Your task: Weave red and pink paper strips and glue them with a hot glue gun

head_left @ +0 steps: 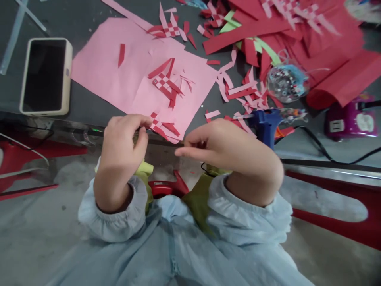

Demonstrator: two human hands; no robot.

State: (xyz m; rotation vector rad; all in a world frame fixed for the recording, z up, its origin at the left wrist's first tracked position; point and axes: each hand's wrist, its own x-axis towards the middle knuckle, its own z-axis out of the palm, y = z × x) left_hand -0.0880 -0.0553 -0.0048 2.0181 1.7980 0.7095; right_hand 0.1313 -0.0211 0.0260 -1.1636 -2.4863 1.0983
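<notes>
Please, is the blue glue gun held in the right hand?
No, the blue glue gun lies on the dark table, away from the fingers of the right hand.

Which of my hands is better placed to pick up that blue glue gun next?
Probably the right: your right hand is nearer the blue glue gun, with no paper visible in its fingers. Your left hand is farther off, at the small red-and-pink woven paper piece.

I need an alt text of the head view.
The left hand is at a woven red-and-pink paper piece on pink sheets; the right hand hovers nearby. A phone lies left, a blue glue gun right.
</notes>
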